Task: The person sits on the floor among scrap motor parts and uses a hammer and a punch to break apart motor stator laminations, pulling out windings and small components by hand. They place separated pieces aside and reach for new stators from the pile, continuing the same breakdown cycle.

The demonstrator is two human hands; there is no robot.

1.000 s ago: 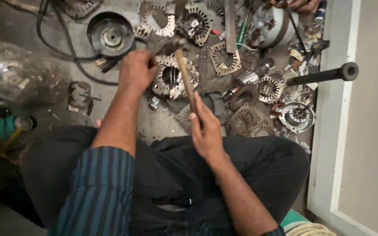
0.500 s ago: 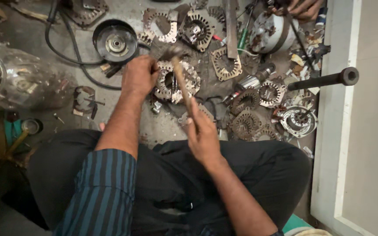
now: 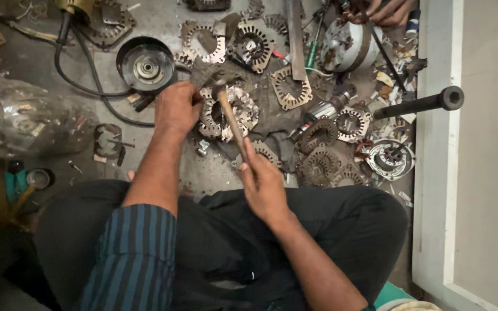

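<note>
My left hand (image 3: pixel 175 109) grips the toothed stator ring (image 3: pixel 226 112); my right hand (image 3: pixel 265 184) holds the wooden-handled hammer (image 3: pixel 231 121) over it. Ring intact; loose rings (image 3: pixel 329 155) lie right.

Grey concrete floor (image 3: pixel 162 23), scattered stator plates (image 3: pixel 290 87), black cable (image 3: pixel 82 86)
</note>
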